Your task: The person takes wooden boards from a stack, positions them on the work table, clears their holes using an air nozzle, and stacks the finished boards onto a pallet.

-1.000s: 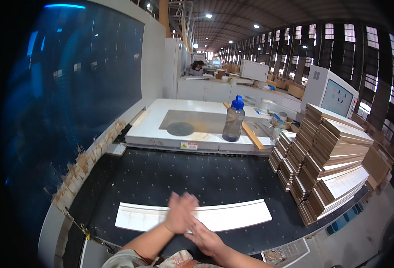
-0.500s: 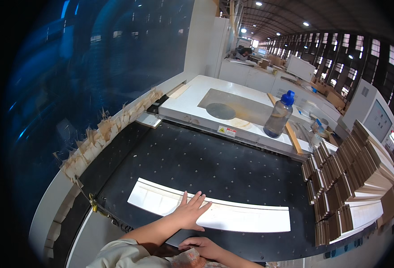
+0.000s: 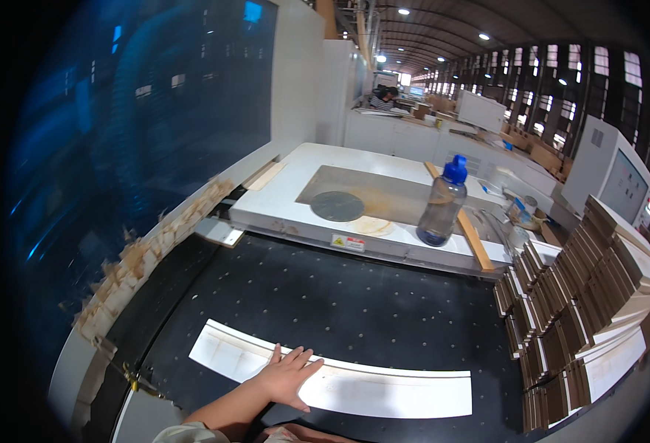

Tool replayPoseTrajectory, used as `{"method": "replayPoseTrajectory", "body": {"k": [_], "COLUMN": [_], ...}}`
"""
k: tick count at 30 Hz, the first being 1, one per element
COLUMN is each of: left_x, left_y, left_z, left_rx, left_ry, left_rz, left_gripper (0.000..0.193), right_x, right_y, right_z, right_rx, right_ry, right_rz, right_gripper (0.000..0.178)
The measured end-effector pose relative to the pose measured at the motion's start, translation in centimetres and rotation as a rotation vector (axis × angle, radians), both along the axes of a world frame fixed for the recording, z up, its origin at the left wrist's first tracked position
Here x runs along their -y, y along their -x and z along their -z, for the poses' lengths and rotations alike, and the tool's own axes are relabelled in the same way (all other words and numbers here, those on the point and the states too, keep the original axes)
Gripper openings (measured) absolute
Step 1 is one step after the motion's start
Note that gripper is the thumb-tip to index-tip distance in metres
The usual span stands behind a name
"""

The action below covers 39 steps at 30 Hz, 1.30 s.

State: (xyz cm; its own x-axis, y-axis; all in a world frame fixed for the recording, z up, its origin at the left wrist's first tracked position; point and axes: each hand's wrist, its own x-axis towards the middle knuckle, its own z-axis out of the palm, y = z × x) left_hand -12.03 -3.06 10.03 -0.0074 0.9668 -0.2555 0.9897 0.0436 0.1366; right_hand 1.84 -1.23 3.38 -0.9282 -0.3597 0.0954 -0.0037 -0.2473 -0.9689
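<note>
A curved white board [image 3: 399,387] with a dark groove along its far edge lies flat on the black worktable. My left hand [image 3: 288,378] rests palm down on the board, left of its middle, with the fingers spread. Only a sliver of my right hand [image 3: 306,433] shows at the lower edge; its fingers are cut off from view.
Stacked curved boards [image 3: 561,317] rise at the right. Beyond the black table [image 3: 288,295], a blue-capped bottle [image 3: 441,207] and a wooden strip [image 3: 475,240] are on a white machine bed [image 3: 266,209]. A frayed strip [image 3: 155,255] edges the left machine.
The view has shifted, so the table sits lower in the picture. My right hand has mostly dropped out of sight at the lower edge. My left hand stays flat on the board.
</note>
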Motion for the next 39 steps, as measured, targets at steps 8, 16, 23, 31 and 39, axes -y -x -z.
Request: {"method": "replayPoseTrajectory", "body": {"k": [8, 16, 23, 31, 39], "left_x": [-2.4, -4.6, -4.0, -3.0, -3.2], "left_y": [-0.1, -6.0, -7.9, -7.8, -7.0], "left_z": [-1.7, -13.7, -15.1, -13.2, -11.8], "left_rx": [0.373, 2.350, 2.380, 2.405, 2.441], "left_ry": [-0.239, -0.444, -0.277, -0.141, 0.000], "left_rz": [0.158, 1.181, 1.230, 1.243, 1.312], "left_gripper": [0.098, 0.065, 0.066, 0.063, 0.061], "right_x": [-1.2, 2.6, 4.0, 3.4, 2.1], "right_y": [1.9, 6.6, 7.3, 5.0, 4.1], "right_z": [-0.6, -3.9, -5.7, -10.4, -14.5], "right_rx": [-0.011, -0.085, -0.150, -0.507, -1.385], "right_ry": [0.063, 0.176, 0.266, 0.546, 1.020], "right_rz": [-0.056, -0.210, -0.206, -0.030, 0.297], "right_gripper": [0.033, 0.041, 0.049, 0.059, 0.069]}}
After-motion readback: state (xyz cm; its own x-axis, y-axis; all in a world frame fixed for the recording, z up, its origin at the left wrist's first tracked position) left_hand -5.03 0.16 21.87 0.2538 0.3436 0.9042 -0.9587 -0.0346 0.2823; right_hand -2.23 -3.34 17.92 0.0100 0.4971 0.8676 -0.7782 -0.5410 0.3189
